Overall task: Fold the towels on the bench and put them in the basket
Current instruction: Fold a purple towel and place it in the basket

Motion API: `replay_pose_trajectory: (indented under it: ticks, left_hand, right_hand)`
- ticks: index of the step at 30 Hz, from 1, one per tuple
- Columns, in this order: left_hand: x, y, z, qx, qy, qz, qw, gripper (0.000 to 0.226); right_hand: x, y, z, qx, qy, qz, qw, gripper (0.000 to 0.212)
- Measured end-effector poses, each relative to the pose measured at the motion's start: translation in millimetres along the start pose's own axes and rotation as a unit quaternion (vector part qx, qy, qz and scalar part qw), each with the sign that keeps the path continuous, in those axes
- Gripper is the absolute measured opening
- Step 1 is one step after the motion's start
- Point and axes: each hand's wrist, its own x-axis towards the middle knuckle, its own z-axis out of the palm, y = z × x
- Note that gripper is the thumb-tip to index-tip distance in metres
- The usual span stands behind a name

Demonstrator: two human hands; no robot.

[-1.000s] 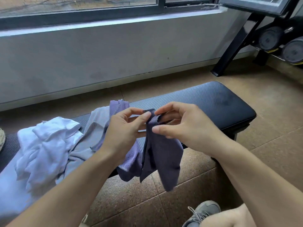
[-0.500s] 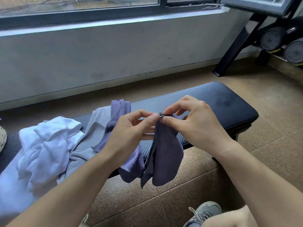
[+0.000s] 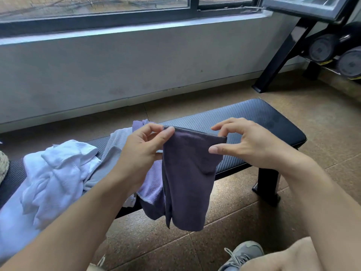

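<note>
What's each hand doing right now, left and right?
Left hand: pinches the top left corner of the dark purple towel.
Right hand: fingers pinch the towel's top right corner.

A long window (image 3: 117, 8) with a dark frame runs along the top, and daylight comes in through it. Under the window is a pale sill (image 3: 136, 29), and below that a plain grey wall (image 3: 117, 75) with some faint smudges. The floor (image 3: 322, 133) is brown and speckled, laid in big square tiles with thin lines between them. Light makes a bright patch on the floor lower down. At the top right stands a black metal rack (image 3: 281, 55) with a slanted leg. Round dark weights (image 3: 322, 47) sit on it. A grey metal tray sticks out at the very top right.
</note>
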Motion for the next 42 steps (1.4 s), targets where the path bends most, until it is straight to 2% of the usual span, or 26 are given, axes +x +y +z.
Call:
replay_pose_trajectory:
  ticks: [2, 4, 6, 9, 10, 12, 15, 19, 22, 25, 28, 30, 33, 35, 37, 39, 42]
  left_hand:
    - [3, 0, -3, 0.018, 0.020, 0.005, 1.000, 0.014]
    - [5, -1, -4, 0.040, 0.011, 0.000, 0.999, 0.014]
    - [6, -1, -9, 0.035, -0.048, -0.026, 0.998, 0.017]
    - [3, 2, -14, -0.022, -0.187, -0.097, 0.977, 0.022]
    - [3, 1, -13, -0.034, -0.203, -0.104, 0.973, 0.019]
    - [4, -2, -10, -0.042, -0.166, -0.089, 0.981, 0.022]
    - [8, -8, -5, -0.020, -0.093, -0.036, 0.995, 0.021]
    - [2, -13, 5, -0.013, -0.149, -0.044, 0.988, 0.025]
    - [-5, -14, 15, 0.021, -0.171, -0.049, 0.984, 0.022]
    - [-6, -14, 15, 0.042, -0.148, -0.043, 0.987, 0.022]
    - [-3, -15, 14, 0.049, -0.132, -0.034, 0.989, 0.024]
    - [-1, -18, 15, 0.046, -0.146, -0.041, 0.987, 0.024]
    - [-1, -20, 14, 0.079, -0.204, -0.061, 0.974, 0.041]
    - [-2, -21, 13, 0.129, -0.237, -0.066, 0.961, 0.036]
    - [-2, -22, 13, 0.193, -0.246, -0.068, 0.947, 0.024]
    - [-1, -24, 11, 0.247, -0.252, -0.081, 0.932, 0.021]
    - [1, -24, 5, 0.264, -0.297, -0.133, 0.908, 0.024]
  right_hand:
    - [-2, 4, -5, 0.029, 0.012, 0.018, 0.999, 0.041]
    - [-5, 4, -7, 0.068, 0.018, 0.019, 0.997, 0.041]
    - [-7, 3, -7, 0.110, 0.036, 0.000, 0.993, 0.040]
    - [-6, 3, -11, 0.189, 0.071, -0.025, 0.979, 0.044]
    - [-6, 4, -13, 0.212, 0.072, -0.027, 0.974, 0.043]
    - [-7, 5, -17, 0.232, 0.054, -0.019, 0.971, 0.039]
    - [-11, 6, -16, 0.205, -0.034, 0.018, 0.978, 0.045]
    - [-9, -3, -1, 0.036, -0.057, 0.023, 0.997, 0.057]
    - [-8, -14, 14, 0.004, -0.067, 0.008, 0.998, 0.048]
    - [-6, -17, 22, -0.006, -0.054, -0.006, 0.998, 0.028]
    - [-5, -21, 25, 0.005, -0.040, -0.030, 0.999, 0.023]
    - [-6, -24, 22, 0.032, -0.043, -0.056, 0.997, 0.021]
    - [-6, -28, 13, 0.111, -0.049, -0.082, 0.989, 0.013]
    - [-4, -25, 6, 0.218, -0.016, -0.093, 0.971, 0.012]
    - [2, -16, -1, 0.288, 0.055, -0.097, 0.951, 0.011]
    - [10, -3, -6, 0.281, 0.133, -0.095, 0.946, 0.007]
    - [22, 20, -11, 0.258, 0.235, -0.062, 0.935, 0.004]
